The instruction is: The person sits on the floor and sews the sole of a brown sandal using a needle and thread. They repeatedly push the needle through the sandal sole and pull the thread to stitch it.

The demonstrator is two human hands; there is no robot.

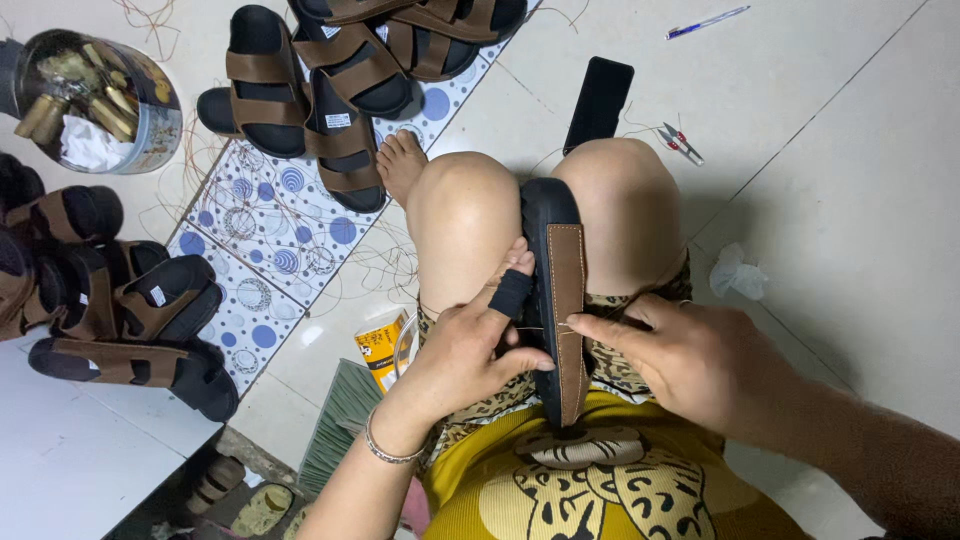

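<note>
The black sandal (553, 300), wedged between the knees at frame centre, is clasped by the left hand (465, 350), its forefinger sheathed in black fabric. Thread is pinched against the stitched brown leather strap (567, 300) by the right hand (690, 355).

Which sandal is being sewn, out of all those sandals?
Find the person's two bare knees mid-picture. The sandal stands on edge, clamped between them, with the left hand and right hand on it. Unlike the sandals on the floor, its brown strap shows stitching and thread.
</note>
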